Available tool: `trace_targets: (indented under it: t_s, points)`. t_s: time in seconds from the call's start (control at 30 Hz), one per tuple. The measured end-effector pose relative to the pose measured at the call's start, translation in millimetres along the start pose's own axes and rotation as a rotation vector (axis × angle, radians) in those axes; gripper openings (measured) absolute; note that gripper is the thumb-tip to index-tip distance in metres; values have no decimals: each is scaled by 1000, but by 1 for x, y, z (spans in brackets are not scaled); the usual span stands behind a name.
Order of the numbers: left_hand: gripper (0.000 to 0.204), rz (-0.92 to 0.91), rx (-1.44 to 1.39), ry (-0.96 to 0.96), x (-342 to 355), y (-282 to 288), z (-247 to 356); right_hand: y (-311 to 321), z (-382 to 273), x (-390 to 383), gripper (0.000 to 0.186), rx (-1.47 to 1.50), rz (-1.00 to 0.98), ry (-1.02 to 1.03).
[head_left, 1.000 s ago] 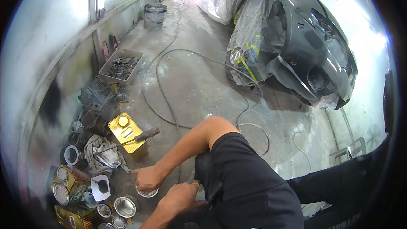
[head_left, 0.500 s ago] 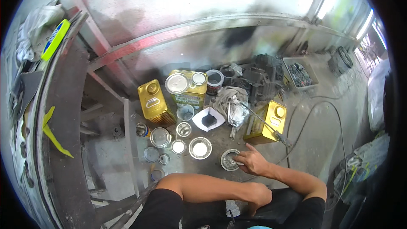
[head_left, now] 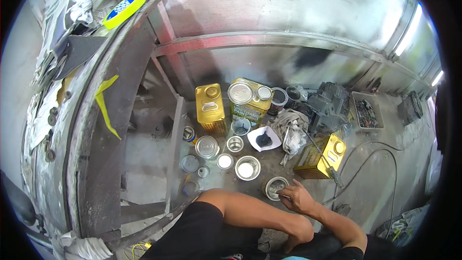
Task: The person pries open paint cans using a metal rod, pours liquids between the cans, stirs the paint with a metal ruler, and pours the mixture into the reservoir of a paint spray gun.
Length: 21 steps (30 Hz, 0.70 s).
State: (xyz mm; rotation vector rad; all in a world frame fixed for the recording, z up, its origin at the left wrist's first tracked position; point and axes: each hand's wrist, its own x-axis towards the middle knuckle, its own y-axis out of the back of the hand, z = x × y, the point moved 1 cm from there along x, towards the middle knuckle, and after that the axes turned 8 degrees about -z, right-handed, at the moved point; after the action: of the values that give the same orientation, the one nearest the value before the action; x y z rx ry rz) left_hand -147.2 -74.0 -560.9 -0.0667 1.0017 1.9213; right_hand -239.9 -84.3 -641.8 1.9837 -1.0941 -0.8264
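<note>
My right hand [head_left: 298, 198] is at the rim of an open metal can [head_left: 275, 182] on the floor, fingers pinched on a thin pale stick [head_left: 284, 196] that reaches into it. Grey contents show inside the can. My left forearm lies across in front of me, and my left hand [head_left: 301, 231] is bent downward at the wrist by my dark-clothed knee; its fingers are mostly hidden. Left of the can stands an open tin [head_left: 247, 168] with white contents. Near it are a small white-topped tin [head_left: 224, 161], an empty-looking metal tin [head_left: 235, 144] and a closed round can [head_left: 207, 147].
Yellow rectangular cans stand left [head_left: 211, 108] and right [head_left: 321, 158]. Beyond the tins are a white dish with dark contents [head_left: 264, 139], a crumpled rag [head_left: 290, 132] and dark machine parts [head_left: 329, 106]. A bench edge [head_left: 103, 130] with yellow tape [head_left: 124, 10] runs along the left. A hose [head_left: 392, 173] curves at right.
The view has swung left, so the scene sits further right and more of the bench shows. My right hand stays at the can with the stick; my left arm keeps its pose.
</note>
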Motion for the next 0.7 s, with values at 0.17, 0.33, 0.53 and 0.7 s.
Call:
trace_targets:
  t_s: [0.17, 0.33, 0.53, 0.7]
  points:
    - [62, -1, 51, 34, 11, 1, 2, -1, 6, -10, 31, -126, 0, -129]
    - [63, -52, 99, 215, 37, -13, 3, -6, 1, -2, 18, 64, 119, 6]
    - [62, 7, 41, 413, 26, -10, 0, -15, 7, -13, 17, 74, 48, 18]
    - [61, 43, -12, 686, 11, -16, -3, -20, 1, -1, 19, 140, 61, 21]
